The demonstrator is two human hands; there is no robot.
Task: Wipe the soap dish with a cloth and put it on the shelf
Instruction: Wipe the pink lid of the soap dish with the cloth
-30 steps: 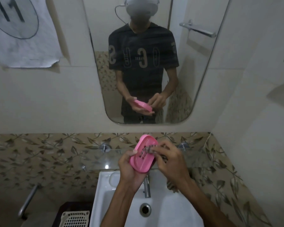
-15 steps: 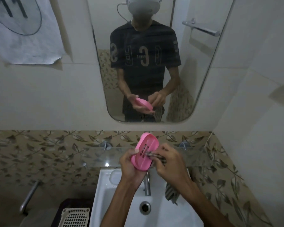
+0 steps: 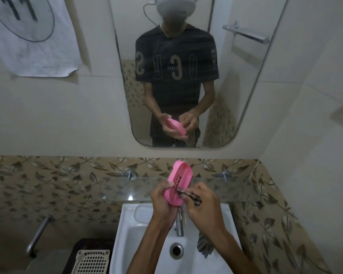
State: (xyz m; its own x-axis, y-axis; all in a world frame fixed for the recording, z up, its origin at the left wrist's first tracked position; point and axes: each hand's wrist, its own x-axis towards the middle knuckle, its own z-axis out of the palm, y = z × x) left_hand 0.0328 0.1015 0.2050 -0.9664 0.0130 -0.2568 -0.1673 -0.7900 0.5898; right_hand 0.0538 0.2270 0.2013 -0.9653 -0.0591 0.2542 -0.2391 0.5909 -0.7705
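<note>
A pink oval soap dish [image 3: 181, 177] with drain holes is tilted up on its edge above the basin, its inside facing me. My left hand [image 3: 163, 202] grips its lower left edge. My right hand [image 3: 203, 206] pinches a dark striped cloth [image 3: 188, 194] and presses it against the inside of the dish near the lower holes. The rest of the cloth [image 3: 204, 247] hangs below my right wrist over the basin. The glass shelf [image 3: 232, 187] runs along the wall just behind the dish.
A white washbasin [image 3: 127, 230] with a metal tap [image 3: 179, 224] and a drain [image 3: 176, 250] lies under my hands. A mirror [image 3: 246, 86] above reflects the person. A white perforated basket [image 3: 91, 262] sits at lower left, with a metal pipe [image 3: 38, 236] beside it.
The cloth in my right hand has slid lower inside the dish, toward its near end. The dish stays tilted in my left hand. The view has tipped slightly downward.
</note>
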